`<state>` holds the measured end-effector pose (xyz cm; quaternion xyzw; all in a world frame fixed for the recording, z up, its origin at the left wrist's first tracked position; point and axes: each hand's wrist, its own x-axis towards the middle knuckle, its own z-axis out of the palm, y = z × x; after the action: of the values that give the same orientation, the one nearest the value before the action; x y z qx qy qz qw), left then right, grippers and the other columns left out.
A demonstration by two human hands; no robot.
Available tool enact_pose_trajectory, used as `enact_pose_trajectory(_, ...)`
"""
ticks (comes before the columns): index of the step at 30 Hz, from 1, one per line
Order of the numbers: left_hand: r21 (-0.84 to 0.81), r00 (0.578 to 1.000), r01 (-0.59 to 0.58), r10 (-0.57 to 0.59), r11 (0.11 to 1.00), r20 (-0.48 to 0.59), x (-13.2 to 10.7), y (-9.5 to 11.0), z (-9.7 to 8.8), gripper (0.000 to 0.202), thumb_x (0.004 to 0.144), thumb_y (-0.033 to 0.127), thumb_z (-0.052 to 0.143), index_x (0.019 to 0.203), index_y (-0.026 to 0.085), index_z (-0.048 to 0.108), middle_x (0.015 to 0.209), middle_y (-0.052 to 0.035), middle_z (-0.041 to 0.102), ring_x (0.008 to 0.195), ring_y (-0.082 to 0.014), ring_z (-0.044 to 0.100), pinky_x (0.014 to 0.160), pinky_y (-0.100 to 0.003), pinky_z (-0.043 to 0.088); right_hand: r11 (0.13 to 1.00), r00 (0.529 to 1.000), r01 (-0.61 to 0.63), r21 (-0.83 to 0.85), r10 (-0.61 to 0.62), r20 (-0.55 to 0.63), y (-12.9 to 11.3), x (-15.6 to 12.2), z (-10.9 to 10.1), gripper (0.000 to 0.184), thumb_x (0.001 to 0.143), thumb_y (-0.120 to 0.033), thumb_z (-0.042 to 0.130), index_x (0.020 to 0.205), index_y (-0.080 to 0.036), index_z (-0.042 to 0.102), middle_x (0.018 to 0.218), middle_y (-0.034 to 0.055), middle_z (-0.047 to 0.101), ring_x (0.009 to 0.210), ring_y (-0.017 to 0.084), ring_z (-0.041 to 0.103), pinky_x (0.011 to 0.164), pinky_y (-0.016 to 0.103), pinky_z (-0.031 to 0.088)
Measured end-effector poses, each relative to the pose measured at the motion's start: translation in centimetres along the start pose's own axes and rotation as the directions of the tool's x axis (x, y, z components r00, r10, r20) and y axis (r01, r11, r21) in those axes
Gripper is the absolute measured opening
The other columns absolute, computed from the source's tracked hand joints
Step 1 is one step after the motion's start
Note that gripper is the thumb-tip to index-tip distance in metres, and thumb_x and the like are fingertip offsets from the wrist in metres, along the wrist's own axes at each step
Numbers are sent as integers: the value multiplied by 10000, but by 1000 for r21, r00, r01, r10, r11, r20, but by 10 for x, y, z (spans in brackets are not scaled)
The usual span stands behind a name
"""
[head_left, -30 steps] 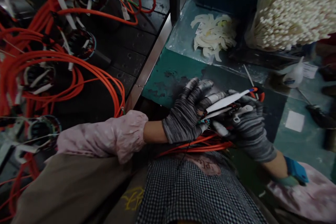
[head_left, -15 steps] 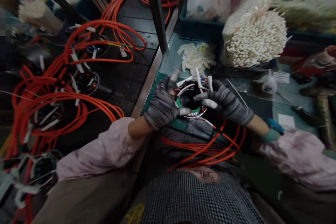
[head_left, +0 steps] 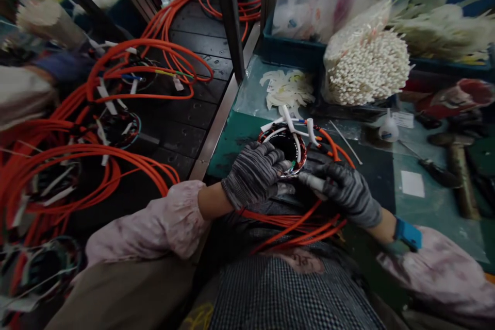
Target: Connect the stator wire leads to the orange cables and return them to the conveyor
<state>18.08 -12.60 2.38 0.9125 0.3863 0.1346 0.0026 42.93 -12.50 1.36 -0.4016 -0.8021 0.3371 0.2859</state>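
A ring-shaped motor stator (head_left: 300, 159) with wire windings lies on the bench in front of me. White sleeves (head_left: 289, 118) stick up from its far side, and an orange cable (head_left: 328, 140) leaves it on the right. My left hand (head_left: 257, 172), in a grey striped glove, is closed on the stator's near left rim, fingertips at the opening. My right hand (head_left: 344, 191), gloved alike, is beside the near right edge with its fingers bent together. Whatever lies between those fingers is hidden; orange cable passes beneath them.
Several more stators (head_left: 121, 131) with orange cable coils (head_left: 127, 152) lie on the left, where another person's sleeve (head_left: 23, 94) reaches in. A metal post (head_left: 229, 15) rises ahead. White sleeving bundle (head_left: 367, 67), pale strips (head_left: 288, 87), screwdriver (head_left: 439, 171) and hammer (head_left: 462, 175) lie beyond and right.
My left hand has moved nearer to me, onto the stator's near rim. My right hand has left the white sleeves and moved down to the near right edge. Another person's arm has appeared at left.
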Motion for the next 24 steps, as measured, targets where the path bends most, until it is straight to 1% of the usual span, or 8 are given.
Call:
enact_pose_trajectory(5, 2, 970, 8, -7, 1000, -241, -3, -1, 19, 335, 1022, 504, 614, 1039, 210, 773, 1017, -64, 781, 963, -262, 685, 838, -413, 506, 988, 1000, -23, -155, 19, -23, 8, 16, 8, 427, 1021, -567, 578, 834, -236, 773, 756, 54, 718, 661, 187, 646, 628, 334, 499)
enact_pose_trajectory(9, 53, 904, -56, 73, 997, -422, -14, -3, 25, 222, 997, 383, 658, 1105, 209, 744, 956, -46, 764, 948, -231, 671, 850, -384, 517, 975, 993, -30, -222, 4, -119, 9, 13, 16, 478, 996, -622, 596, 780, -215, 725, 691, 38, 672, 633, 170, 606, 639, 320, 476)
enact_pose_trajectory(14, 122, 888, -155, 192, 980, -417, -26, -5, 30, 260, 924, 204, 726, 1180, 245, 708, 1044, -51, 736, 1002, -233, 643, 902, -387, 527, 976, 971, 116, -182, -150, -184, 10, 14, 18, 272, 1000, -464, 655, 933, -222, 759, 823, 51, 713, 745, 184, 664, 708, 321, 541)
enact_pose_trajectory(16, 99, 877, -156, 183, 983, -445, -25, -5, 35, 211, 927, 186, 719, 1129, 245, 708, 1009, -43, 728, 981, -220, 639, 895, -377, 527, 939, 946, 295, -177, -313, -84, 15, 16, 7, 204, 1014, -383, 629, 1063, -246, 771, 951, 64, 718, 832, 188, 682, 736, 325, 564)
enact_pose_trajectory(18, 75, 861, -134, 153, 988, -485, -21, -4, 40, 161, 929, 186, 721, 1071, 258, 696, 977, -26, 725, 957, -210, 640, 892, -372, 526, 916, 923, 351, -195, -373, -90, 23, 17, -13, 208, 1023, -323, 602, 1162, -272, 748, 1038, 62, 694, 909, 187, 684, 772, 328, 576)
enact_pose_trajectory(20, 59, 849, -94, 111, 994, -517, -17, -2, 44, 94, 936, 232, 730, 1008, 264, 677, 938, -10, 721, 923, -202, 643, 893, -371, 527, 931, 893, 207, -302, -306, -330, 35, 19, -37, 186, 1005, -297, 630, 1161, -270, 726, 1047, 60, 666, 956, 200, 669, 841, 368, 576)
enact_pose_trajectory(22, 32, 833, -61, 69, 998, -549, -12, 1, 47, 83, 946, 301, 726, 965, 260, 656, 916, -8, 717, 912, -199, 649, 905, -377, 526, 904, 774, 4, -428, -273, -571, 50, 25, -60, 147, 961, -325, 699, 1088, -254, 719, 1043, 76, 645, 1007, 242, 644, 934, 457, 552)
enact_pose_trajectory(24, -6, 821, -28, 20, 1000, -571, -8, 4, 49, 115, 943, 329, 723, 947, 249, 640, 950, -27, 726, 973, -212, 657, 938, -390, 515, 856, 706, -103, -507, -296, -643, 65, 35, -75, 238, 891, -406, 786, 1048, -244, 710, 1101, 105, 622, 1087, 294, 610, 1022, 555, 503)
